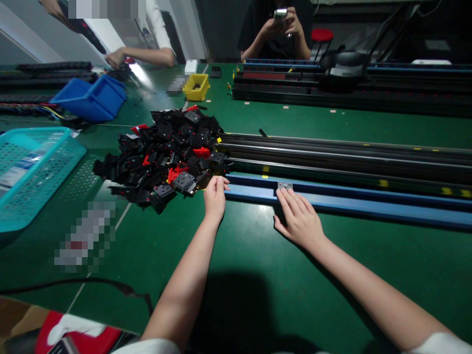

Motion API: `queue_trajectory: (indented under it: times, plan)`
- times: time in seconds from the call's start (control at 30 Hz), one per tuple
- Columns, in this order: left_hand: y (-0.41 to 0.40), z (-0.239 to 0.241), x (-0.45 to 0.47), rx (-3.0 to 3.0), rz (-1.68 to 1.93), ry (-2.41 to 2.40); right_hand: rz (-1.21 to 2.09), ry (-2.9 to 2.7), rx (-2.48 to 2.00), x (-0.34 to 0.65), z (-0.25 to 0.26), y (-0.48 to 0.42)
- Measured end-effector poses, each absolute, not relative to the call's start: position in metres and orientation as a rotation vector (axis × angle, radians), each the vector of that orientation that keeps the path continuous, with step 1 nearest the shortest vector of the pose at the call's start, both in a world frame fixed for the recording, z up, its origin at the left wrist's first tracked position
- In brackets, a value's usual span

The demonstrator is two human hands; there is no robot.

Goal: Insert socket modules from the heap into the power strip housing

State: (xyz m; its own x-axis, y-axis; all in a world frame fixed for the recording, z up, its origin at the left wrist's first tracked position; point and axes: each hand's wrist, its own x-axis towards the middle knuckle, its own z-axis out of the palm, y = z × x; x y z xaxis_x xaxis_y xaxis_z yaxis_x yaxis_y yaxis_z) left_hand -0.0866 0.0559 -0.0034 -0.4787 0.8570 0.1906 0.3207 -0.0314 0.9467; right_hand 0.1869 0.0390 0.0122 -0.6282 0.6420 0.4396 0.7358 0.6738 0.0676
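Observation:
A long blue rail [350,202] lies across the green table in front of me. My left hand [215,196] grips the rail's left end, fingers curled over it, right beside a pile of black and red socket parts [165,155]. My right hand [298,216] lies flat on the rail's near edge, fingers stretched toward a small grey socket module [284,186] seated in the rail. Its fingertips touch or nearly touch that module.
Black rails [350,160] lie behind the blue one, and more rails [350,91] at the back. A teal basket [33,172] stands left, blue bins [92,98] and a yellow bin [196,87] farther back. Two other people work across the table.

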Motion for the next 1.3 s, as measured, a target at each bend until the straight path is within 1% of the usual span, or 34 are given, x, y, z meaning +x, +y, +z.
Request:
queue_trajectory:
  times: [0.1,0.27,0.57,0.73,1.1,1.3]
  plan:
    - [0.056,-0.003,-0.087,1.242,1.512,1.797,-0.314,-2.427,-1.195,0.176,0.011,0.042]
    - [0.056,-0.005,-0.087,1.246,1.529,1.783,-0.33,-2.422,-1.22,0.167,0.011,0.042]
    - [0.056,-0.006,-0.087,1.249,1.548,1.764,-0.138,-2.32,-1.219,0.176,0.011,0.049]
    - [0.057,-0.007,-0.088,1.239,1.566,1.756,-0.188,-2.368,-1.235,0.173,0.009,0.043]
    - [0.057,-0.01,-0.089,1.165,1.743,1.752,-0.116,-2.528,-0.982,0.176,0.008,0.05]
    - [0.054,-0.01,-0.086,1.21,1.815,1.956,-0.079,-2.535,-0.984,0.177,0.005,0.051]
